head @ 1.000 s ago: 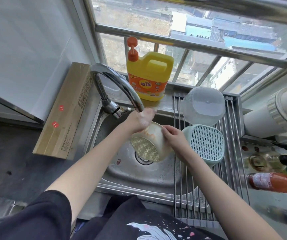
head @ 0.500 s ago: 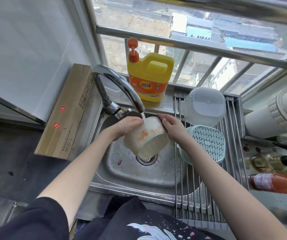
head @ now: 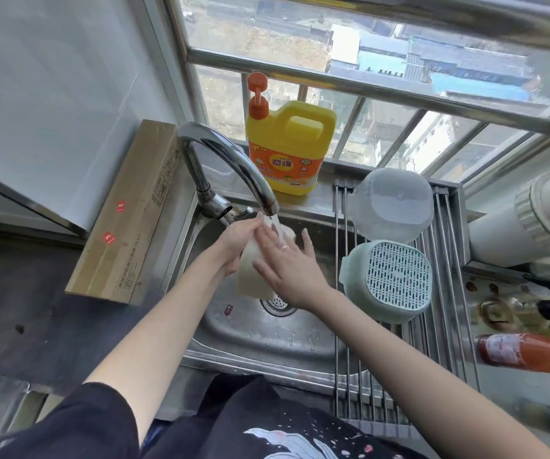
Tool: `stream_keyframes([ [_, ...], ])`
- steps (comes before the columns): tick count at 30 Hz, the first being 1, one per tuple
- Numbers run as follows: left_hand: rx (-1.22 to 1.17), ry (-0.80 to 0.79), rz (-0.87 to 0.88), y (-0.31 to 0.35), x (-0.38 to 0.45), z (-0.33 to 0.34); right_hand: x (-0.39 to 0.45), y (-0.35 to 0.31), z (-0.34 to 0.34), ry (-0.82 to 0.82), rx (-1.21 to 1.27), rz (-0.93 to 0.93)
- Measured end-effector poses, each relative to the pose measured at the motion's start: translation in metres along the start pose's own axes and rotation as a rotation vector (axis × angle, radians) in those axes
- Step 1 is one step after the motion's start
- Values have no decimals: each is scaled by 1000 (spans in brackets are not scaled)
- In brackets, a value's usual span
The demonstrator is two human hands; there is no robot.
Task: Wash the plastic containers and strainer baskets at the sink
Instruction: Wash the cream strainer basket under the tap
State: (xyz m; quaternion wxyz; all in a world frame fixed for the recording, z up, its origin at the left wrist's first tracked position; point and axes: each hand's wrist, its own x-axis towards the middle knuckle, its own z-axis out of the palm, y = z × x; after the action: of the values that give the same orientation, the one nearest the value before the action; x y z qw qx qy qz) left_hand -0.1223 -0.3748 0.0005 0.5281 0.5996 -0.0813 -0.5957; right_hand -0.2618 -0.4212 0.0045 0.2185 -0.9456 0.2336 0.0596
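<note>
1. A cream plastic container [head: 250,270], smooth and matt with rounded walls, is held over the stainless steel sink [head: 267,336] under water running from the curved chrome faucet [head: 224,160]
2. On the roll-up metal drying rack [head: 360,376] across the sink's right side rest a translucent frosted container [head: 394,203], upside down, and just in front of it a pale green strainer basket [head: 389,279] with a slotted base facing up
3. A yellow detergent jug [head: 288,150] with an orange pump stands on the sill behind the faucet; a long cardboard box [head: 127,220] leans on the bench at left
4. The left hand [head: 237,238] grips the cream container's left side, its fingers closed round the wall; the right hand [head: 288,266] lies flat on the container's near side with fingers [head: 306,238] spread apart, not gripping, water running over their tips
5. Half a second ago both hands gripped the container at its rim with the opening tilted down toward the drain; now it is turned more upright, and the right hand has let go to spread across its wall
</note>
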Motion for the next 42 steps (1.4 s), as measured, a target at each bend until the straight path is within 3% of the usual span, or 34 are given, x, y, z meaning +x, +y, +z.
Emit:
stream_keyframes([
  [2,28,-9,-24,-4,-2,0,4,8,7,20,-10,84],
  [5,45,11,-37,-11,-11,7,24,29,-1,-66,248,523],
  [6,43,47,-22,-13,-12,10,28,29,-5,-82,258,591],
  [10,61,269,76,-7,1,10,10,-10,5,22,-2,359],
  [12,34,287,63,-1,4,7,0,-21,14,67,-55,283],
  [17,50,161,-31,-18,-7,26,36,15,-14,-47,291,693],
  [24,-238,245,-71,-2,1,25,-2,-36,14,252,-153,205],
  [27,-257,301,-28,-3,2,25,13,-24,2,281,-4,175],
  [30,-250,361,11,-2,2,18,19,-26,-3,411,206,152],
  [32,-63,461,31,-2,1,17,24,-30,-4,370,236,149],
  [34,289,588,80,-1,-3,18,29,-32,-5,269,209,147],
  [37,730,600,130,4,-11,23,31,-30,-4,162,236,190],
  [39,789,561,100,2,-12,24,28,-28,-4,159,244,241],
  [42,596,484,40,2,-17,27,26,-31,-8,145,221,297],
])
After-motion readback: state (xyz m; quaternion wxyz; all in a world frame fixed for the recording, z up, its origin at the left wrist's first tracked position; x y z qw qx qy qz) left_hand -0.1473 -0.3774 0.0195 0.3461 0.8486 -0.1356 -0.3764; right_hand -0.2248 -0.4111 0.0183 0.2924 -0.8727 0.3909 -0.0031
